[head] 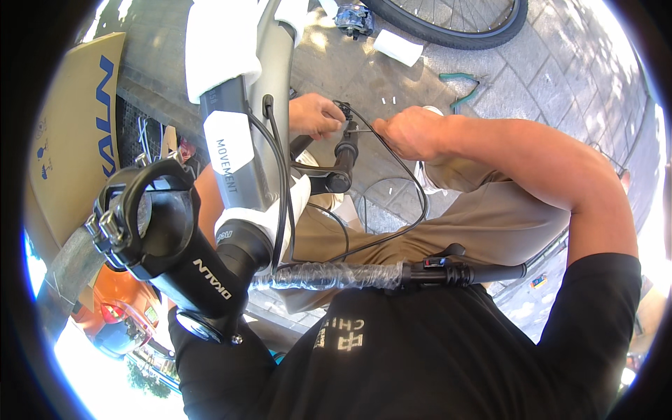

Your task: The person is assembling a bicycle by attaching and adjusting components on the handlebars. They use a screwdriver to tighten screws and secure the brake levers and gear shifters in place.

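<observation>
My right hand (412, 131) is closed on a thin metal rod-like tool (361, 130), likely a hex key, whose end meets a small black fitting (345, 110) on a black tubular bicycle part (346, 149). Slightly blurred, my left hand (317, 115) reaches from behind the grey bicycle frame (270, 63), its fingertips beside that fitting; whether they grip anything is unclear. A black cable (417, 181) loops from the fitting down towards the handlebar (336, 275), which is partly wrapped in clear plastic and lies across my lap. In the left foreground stands the black stem (184, 257) with its clamp bolts.
White foam padding (223, 47) wraps parts of the frame. A bicycle wheel (457, 26), a white block (398, 47) and a green-handled tool (462, 89) lie on the paving beyond my hands. At left are a cardboard box (79, 131) and an orange vehicle (115, 294).
</observation>
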The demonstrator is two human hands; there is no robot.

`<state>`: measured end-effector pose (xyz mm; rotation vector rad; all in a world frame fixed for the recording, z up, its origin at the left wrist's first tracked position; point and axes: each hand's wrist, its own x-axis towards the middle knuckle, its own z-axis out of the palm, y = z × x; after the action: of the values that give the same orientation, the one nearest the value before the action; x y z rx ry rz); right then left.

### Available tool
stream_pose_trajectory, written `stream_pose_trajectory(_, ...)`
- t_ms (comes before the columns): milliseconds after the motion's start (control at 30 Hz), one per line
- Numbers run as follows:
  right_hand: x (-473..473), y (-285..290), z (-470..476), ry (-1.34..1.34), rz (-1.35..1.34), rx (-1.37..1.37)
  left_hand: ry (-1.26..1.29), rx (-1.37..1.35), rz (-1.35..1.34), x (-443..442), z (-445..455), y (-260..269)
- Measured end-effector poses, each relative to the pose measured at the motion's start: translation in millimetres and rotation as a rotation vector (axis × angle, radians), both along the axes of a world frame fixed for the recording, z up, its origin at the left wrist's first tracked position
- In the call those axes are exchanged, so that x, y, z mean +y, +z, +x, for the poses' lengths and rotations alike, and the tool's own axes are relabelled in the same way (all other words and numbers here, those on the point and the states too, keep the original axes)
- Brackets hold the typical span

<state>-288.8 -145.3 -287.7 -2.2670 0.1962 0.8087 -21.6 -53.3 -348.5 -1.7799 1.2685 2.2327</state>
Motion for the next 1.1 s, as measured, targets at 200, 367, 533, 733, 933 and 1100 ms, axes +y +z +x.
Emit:
stream_pose_trajectory(200, -11, -16, -8, 0.117, -0.091, -0.133, -0.028, 0.048, 0.033, -1, -20, 8)
stream_pose_trajectory(367, -34, -25, 5, 0.269, -0.202, -0.224, 0.032, 0.088, 0.106, 4, -17, -7)
stream_pose_trajectory(533, -49, -6, 27, 0.214, -0.226, -0.278, 0.108, 0.108, 0.142, 11, -16, -14)
stream_pose_trajectory(733, -72, 9, 33, -0.137, -0.26, 0.119, 0.117, 0.058, 0.222, 5, -21, -7)
stream_pose_trajectory(933, -37, -21, 33, -0.969, 0.247, 0.166, 0.047, -0.016, 0.263, -1, -22, 4)
stream_pose_trajectory(1100, -23, -26, 41, -1.033, 0.455, 0.245, 0.002, -0.002, 0.091, 5, -20, 6)
